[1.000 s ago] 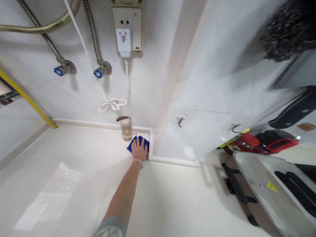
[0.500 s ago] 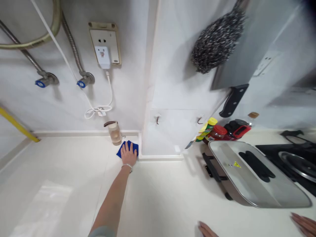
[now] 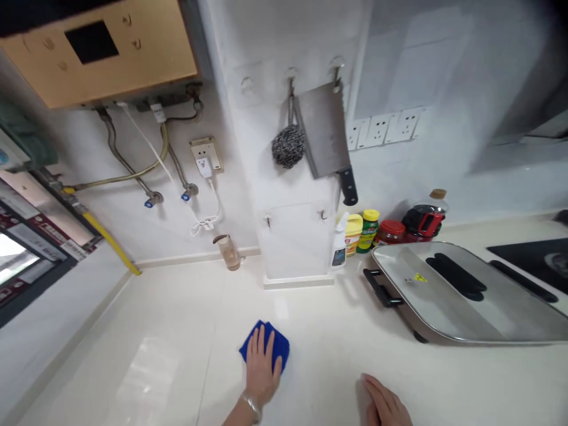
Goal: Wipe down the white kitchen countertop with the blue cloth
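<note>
My left hand (image 3: pixel 261 368), with a bracelet on its wrist, presses a folded blue cloth (image 3: pixel 281 344) down on the white counter (image 3: pixel 319 349). Its fingers lie over the cloth, and blue edges show on both sides. At the bottom edge, my right hand (image 3: pixel 387 403) rests at the counter to the right of the cloth. Its fingers are stretched out side by side, with nothing visible in them; part of this hand is cut off by the frame.
A clear pitcher (image 3: pixel 229 253) stands against the back wall. Right of the pillar are a spray bottle (image 3: pixel 339 244), several jars and a large lidded electric pan (image 3: pixel 444 307). A cleaver (image 3: pixel 326 130) and a steel scourer (image 3: pixel 288 146) hang from hooks. A water heater (image 3: pixel 133 44) hangs upper left.
My left hand has drawn the blue cloth from the corner by the pitcher toward me. The view has shifted, showing more wall. A hand at the lower right edge is out of view.
</note>
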Motion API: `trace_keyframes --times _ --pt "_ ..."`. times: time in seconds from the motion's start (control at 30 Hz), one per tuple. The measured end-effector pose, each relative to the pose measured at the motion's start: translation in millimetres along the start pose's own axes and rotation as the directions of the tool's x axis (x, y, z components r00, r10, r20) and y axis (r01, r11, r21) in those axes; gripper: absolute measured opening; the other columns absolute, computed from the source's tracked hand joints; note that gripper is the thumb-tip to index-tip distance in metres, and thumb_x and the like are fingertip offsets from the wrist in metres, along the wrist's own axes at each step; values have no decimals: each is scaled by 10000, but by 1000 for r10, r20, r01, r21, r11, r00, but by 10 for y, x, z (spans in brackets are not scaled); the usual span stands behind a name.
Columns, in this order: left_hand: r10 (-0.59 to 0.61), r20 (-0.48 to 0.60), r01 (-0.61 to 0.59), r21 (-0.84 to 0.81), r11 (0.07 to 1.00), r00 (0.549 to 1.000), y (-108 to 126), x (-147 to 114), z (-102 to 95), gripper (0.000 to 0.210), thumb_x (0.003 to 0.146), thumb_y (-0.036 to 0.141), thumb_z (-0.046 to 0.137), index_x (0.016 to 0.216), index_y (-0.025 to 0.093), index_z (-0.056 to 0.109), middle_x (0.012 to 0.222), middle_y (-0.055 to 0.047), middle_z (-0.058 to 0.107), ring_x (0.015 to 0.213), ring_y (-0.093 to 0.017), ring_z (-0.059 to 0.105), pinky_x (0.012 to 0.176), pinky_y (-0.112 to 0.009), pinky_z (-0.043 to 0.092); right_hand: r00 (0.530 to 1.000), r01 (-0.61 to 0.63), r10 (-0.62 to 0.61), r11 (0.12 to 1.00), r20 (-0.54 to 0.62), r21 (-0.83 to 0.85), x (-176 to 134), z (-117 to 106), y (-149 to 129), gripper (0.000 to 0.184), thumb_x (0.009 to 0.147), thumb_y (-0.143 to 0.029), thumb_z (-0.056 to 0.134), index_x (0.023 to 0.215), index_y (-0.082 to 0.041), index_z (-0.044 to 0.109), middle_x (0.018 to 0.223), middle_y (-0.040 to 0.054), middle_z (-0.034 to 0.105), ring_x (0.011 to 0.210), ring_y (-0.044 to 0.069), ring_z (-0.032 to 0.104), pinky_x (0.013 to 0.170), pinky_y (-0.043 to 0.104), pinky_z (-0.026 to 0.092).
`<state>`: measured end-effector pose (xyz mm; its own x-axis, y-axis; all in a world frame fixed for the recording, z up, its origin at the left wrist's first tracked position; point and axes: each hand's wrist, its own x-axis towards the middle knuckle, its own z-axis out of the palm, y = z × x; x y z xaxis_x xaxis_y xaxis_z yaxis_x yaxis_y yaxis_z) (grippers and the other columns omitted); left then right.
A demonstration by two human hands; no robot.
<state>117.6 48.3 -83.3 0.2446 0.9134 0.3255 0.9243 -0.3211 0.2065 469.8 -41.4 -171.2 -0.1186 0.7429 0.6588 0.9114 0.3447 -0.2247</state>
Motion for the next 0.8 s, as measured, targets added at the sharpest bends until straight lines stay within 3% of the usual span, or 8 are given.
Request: trace_keyframes --times 0.1,0.2,0.27,0.37,0.53,0.7,0.8 --pt "-39 102 53 -138 989 994 176 -185 -116 526 977 402 374 1495 309 386 1644 -56 288 1516 -280 240 1224 -542 274 999 -49 49 997 -2 58 2 22 -54 445 913 -250 470 1354 -199 497 1279 116 652 1084 256 642 856 375 547" --pt "-228 221 283 -261 923 948 220 -64 -314 535 990 431 288 1485 264 404 1600 -59 382 1470 -218 347 1230 -455 296 997 -83 83 993 0 79 22 26 -95 450 904 -209 451 1352 -203 490 1295 113 639 1102 251 627 881 383 535" --pt "-305 299 383 -255 888 904 199 88 -441 572 977 431 292 1485 187 393 1534 -99 471 1406 -204 437 1208 -402 335 996 -81 83 994 -18 72 38 32 -109 446 895 -188 447 1338 -208 497 1283 104 643 1088 242 628 874 377 532" --pt "-294 361 377 -186 907 885 149 294 -568 565 925 401 396 1417 135 474 1407 -134 578 1324 -218 510 1173 -365 366 996 -82 85 994 -35 76 60 33 -134 439 886 -166 452 1320 -202 507 1280 96 643 1082 230 624 875 365 524" --pt "-284 399 344 -87 935 872 103 508 -646 387 852 368 506 1158 170 636 1203 -128 643 1118 -225 608 1031 -348 458 989 -140 144 980 -21 141 90 -40 -214 421 893 -155 454 1307 -196 520 1321 95 618 1139 230 594 932 376 497" --pt "-298 419 336 -20 942 858 91 552 -690 254 829 392 557 960 184 625 1048 -103 656 1029 -224 617 953 -332 467 987 -157 158 973 6 169 90 -81 -226 421 894 -126 430 1300 -197 519 1332 88 610 1169 228 577 970 389 479" --pt "-296 424 329 -5 944 856 96 535 -711 207 845 368 538 960 208 600 983 -67 672 982 -206 625 922 -319 463 991 -134 136 975 2 179 76 -71 -203 428 883 -128 444 1296 -203 527 1336 83 609 1170 231 579 958 390 483"
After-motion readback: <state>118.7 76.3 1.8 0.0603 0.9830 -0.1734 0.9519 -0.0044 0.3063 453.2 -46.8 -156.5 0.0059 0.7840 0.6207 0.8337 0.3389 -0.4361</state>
